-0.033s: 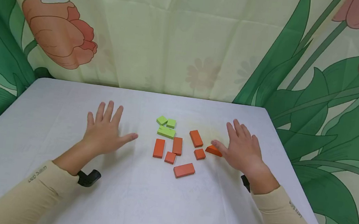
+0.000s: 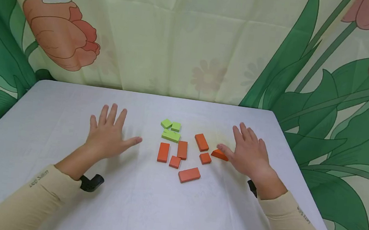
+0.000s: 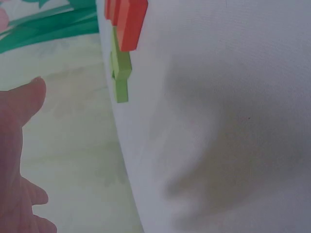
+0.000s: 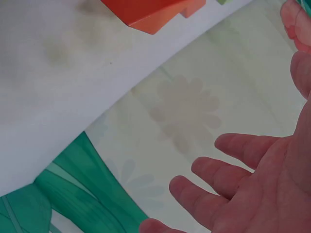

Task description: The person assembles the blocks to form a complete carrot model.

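Note:
My left hand [image 2: 106, 138] hovers over the left half of the table, fingers spread, holding nothing. To its right lie three lime-green blocks, two small ones and a longer block [image 2: 170, 135]. Several orange blocks are scattered nearer and to the right, among them an upright-lying rectangular block [image 2: 163, 152], a small square block [image 2: 205, 158] and a tilted rectangular block [image 2: 189, 175]. My right hand [image 2: 247, 152] is held above the table with straight fingers and nothing in its grasp. Its thumb overlaps an orange wedge-shaped block [image 2: 219, 154] in the head view, partly hiding it.
A white cloth covers the table [image 2: 146, 209]. Behind it hangs a pale curtain [image 2: 178, 53] printed with leaves, tulips and a white animal figure. Dark wrist straps [image 2: 92, 183] show below the hands, and beige sleeves [image 2: 29, 196] cover both forearms.

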Tool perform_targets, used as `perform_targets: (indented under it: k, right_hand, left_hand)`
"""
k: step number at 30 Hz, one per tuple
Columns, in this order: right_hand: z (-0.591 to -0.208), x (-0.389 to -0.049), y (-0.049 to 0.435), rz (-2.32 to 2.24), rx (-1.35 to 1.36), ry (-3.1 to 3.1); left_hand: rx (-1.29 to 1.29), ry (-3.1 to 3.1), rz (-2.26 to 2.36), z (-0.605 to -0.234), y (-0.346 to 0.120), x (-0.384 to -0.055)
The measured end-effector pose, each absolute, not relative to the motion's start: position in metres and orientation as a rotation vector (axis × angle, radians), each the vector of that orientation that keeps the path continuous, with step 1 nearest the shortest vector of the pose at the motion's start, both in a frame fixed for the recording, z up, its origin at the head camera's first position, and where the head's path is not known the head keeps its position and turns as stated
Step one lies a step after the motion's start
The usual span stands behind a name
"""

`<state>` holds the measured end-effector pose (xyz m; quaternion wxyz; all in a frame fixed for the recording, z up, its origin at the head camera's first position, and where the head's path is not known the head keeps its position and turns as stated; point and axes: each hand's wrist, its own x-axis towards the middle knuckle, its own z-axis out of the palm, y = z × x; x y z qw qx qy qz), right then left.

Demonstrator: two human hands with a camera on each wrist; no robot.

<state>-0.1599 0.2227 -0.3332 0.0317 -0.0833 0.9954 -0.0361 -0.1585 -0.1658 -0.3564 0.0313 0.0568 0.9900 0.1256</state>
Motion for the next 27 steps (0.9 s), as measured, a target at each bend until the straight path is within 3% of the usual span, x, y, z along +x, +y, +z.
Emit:
perform_targets:
  k: [6, 18, 27]
  right_hand:
    - [-0.335, -0.156, 0.222, -0.134, -0.285, 3.081]
    - [-0.359, -0.130, 0.198, -0.449, -0.452, 3.024]
    - [-0.379, -0.119, 0.181, -0.645, -0.510, 2.903]
  left_hand:
    - [0.229, 3.049, 0.409, -0.358, -0.159, -0.159]
    - [0.594, 2.943, 0.675, -0.381, -0.126, -0.162]
    - [0.626, 2.782, 0.794, -0.395, -0.108, -0.169]
